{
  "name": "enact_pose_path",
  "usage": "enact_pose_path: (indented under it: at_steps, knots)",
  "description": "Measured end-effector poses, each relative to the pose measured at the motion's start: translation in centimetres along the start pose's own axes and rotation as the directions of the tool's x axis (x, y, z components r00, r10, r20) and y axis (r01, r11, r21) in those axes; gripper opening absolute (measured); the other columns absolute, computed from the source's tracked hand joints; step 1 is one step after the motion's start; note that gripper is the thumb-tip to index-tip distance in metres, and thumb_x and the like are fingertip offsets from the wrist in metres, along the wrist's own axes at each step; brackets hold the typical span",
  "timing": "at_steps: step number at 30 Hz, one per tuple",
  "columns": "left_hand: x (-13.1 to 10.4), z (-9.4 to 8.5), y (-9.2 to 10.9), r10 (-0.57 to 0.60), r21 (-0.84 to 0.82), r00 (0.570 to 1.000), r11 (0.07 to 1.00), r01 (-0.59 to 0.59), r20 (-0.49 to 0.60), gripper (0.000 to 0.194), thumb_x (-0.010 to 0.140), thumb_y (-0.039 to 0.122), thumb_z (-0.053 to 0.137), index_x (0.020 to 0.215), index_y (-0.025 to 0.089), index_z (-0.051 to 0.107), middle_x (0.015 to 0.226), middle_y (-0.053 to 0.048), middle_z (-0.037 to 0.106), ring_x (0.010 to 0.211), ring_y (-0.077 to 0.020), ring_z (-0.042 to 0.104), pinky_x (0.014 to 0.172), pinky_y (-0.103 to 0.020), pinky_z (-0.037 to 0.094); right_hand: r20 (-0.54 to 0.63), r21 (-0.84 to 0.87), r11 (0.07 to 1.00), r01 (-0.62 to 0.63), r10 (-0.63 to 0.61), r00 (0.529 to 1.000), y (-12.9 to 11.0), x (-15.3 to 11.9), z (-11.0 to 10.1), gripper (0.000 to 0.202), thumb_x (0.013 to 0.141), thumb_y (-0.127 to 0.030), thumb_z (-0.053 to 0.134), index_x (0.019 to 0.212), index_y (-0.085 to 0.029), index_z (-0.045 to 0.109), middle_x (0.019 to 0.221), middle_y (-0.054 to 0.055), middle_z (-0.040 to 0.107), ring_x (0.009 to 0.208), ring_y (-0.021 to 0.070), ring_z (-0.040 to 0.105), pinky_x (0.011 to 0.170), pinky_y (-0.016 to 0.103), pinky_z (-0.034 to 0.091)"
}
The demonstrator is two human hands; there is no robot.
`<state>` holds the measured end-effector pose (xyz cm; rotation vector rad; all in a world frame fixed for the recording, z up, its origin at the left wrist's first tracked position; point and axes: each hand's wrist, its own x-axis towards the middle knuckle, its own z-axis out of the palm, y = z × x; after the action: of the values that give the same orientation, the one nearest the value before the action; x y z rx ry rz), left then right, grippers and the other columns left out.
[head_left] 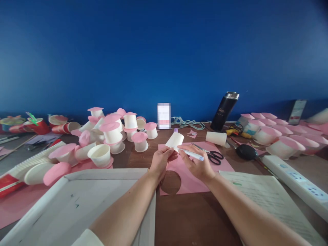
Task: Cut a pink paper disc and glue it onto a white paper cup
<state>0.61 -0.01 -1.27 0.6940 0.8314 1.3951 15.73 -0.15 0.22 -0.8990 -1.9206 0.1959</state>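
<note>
Above the tabletop (189,218), the left hand (161,160) pinches a white cup (175,139) by its near end, right hand (199,165) gripping a pen (194,154).

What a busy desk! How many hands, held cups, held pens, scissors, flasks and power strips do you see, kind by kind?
Hands, left hand and right hand: 2
Held cup: 1
Held pen: 1
Scissors: 1
Black flask: 1
Power strip: 1
Total: 7

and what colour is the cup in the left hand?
Off-white on the side that shows. The cup is best seen in the head view.
</note>
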Motion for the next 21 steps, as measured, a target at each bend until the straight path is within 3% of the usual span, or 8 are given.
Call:
enact_pose_path:
  at_steps: [6,11,16,21]
  knots:
    - [-0.03,-0.13,-0.13,0.005,-0.001,1.000,1.000,-0.005,-0.001,0.029,0.059,0.033,0.082,0.071,0.009,0.070,0.069,-0.005,0.066,0.069,-0.0118,0.062,0.073,-0.026,0.053,-0.094,-0.083,0.996,-0.037,0.029,0.995,-0.18,0.01,0.09,0.015,0.088,-0.024,0.055,0.099,-0.021,0.065,0.099,0.006,0.071,0.092,0.0211,0.066,0.081,0.034,0.052]
    - [0.01,-0.04,0.01,0.010,-0.026,0.999,1.000,-0.011,-0.034,0.027,0.059,0.031,0.082,0.068,0.009,0.069,0.066,-0.004,0.064,0.066,-0.0106,0.062,0.072,-0.025,0.053,0.007,-0.032,0.999,-0.026,0.026,1.000,-0.17,0.00,0.02,0.014,0.089,-0.026,0.054,0.096,-0.022,0.065,0.094,0.005,0.071,0.087,0.0196,0.067,0.078,0.032,0.053]
    - [0.11,-0.15,-0.13,0.004,-0.001,1.000,1.000,-0.004,-0.031,0.027,0.061,0.032,0.081,0.070,0.009,0.069,0.068,-0.005,0.065,0.068,-0.0121,0.062,0.071,-0.026,0.053,-0.101,-0.060,0.997,-0.049,0.042,0.994,0.02,0.05,0.04,0.017,0.090,-0.027,0.052,0.101,-0.021,0.064,0.097,0.007,0.070,0.090,0.0217,0.066,0.081,0.035,0.052]
    - [0.18,-0.27,-0.28,0.006,0.031,0.999,1.000,-0.005,-0.035,0.028,0.062,0.034,0.080,0.071,0.009,0.070,0.068,-0.005,0.065,0.067,-0.0115,0.061,0.067,-0.024,0.052,0.025,-0.007,1.000,-0.027,0.028,0.999,-0.20,-0.12,0.05,0.014,0.089,-0.026,0.054,0.098,-0.023,0.065,0.094,0.005,0.071,0.085,0.0192,0.066,0.079,0.032,0.052]
